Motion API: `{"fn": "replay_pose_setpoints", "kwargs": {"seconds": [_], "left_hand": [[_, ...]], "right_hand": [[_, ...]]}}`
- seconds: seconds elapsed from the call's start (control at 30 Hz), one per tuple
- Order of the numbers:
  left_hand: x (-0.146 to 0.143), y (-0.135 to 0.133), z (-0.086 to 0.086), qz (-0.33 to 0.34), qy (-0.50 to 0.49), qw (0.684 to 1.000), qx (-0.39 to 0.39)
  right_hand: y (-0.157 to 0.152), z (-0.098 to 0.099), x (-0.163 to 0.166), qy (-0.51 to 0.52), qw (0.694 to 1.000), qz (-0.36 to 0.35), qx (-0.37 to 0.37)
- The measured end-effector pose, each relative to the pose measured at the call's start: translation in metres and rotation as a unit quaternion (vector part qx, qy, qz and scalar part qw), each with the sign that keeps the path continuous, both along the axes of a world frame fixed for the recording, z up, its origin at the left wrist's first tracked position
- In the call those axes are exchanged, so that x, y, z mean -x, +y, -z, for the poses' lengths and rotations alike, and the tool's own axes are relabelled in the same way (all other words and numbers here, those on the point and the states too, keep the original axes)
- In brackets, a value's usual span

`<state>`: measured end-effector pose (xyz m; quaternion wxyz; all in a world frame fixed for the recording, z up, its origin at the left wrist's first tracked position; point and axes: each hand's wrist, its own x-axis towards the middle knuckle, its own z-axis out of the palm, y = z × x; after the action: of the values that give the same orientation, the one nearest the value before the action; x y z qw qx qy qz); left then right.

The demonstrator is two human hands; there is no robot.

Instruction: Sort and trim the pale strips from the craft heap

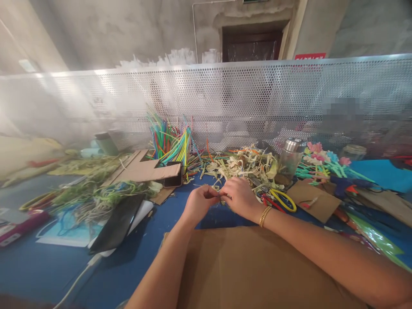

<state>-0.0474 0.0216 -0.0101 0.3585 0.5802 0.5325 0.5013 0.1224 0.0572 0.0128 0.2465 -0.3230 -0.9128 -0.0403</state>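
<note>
My left hand (202, 201) and my right hand (240, 196) meet fingertip to fingertip above the blue table, both pinched closed. Something small and dark shows between the fingertips, too small to name. A gold bracelet (265, 216) circles my right wrist. Just beyond the hands lies a heap of dry pale leaves or husks (247, 165). Yellow-handled scissors or pliers (283, 199) rest beside my right hand, with a red-handled tool (270, 201) next to them. Below my forearms spreads a sheet of brown cardboard (257, 266).
Coloured stems (170, 139) stand at a perforated metal screen (225, 94). Cut cardboard (144, 169) and a dark phone (174, 180) lie left of centre, near green strands (106, 195) and a black case (117, 227). A glass bottle (291, 159) and artificial flowers (318, 159) are at right.
</note>
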Motion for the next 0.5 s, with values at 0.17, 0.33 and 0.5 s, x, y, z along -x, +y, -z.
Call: {"fn": "replay_pose_setpoints", "kwargs": {"seconds": [0.17,0.33,0.5], "left_hand": [[0.002,0.001,0.001,0.026,0.068,0.997,-0.03],[0.002,0.002,0.002,-0.005,0.16,0.985,-0.071],[0.0,0.001,0.003,-0.048,0.2,0.974,-0.093]], "right_hand": [[-0.001,-0.005,-0.001,-0.062,0.997,-0.017,-0.048],[0.004,0.005,0.0,0.023,1.0,0.003,0.017],[0.008,0.015,0.002,0.113,0.989,0.016,0.095]]}}
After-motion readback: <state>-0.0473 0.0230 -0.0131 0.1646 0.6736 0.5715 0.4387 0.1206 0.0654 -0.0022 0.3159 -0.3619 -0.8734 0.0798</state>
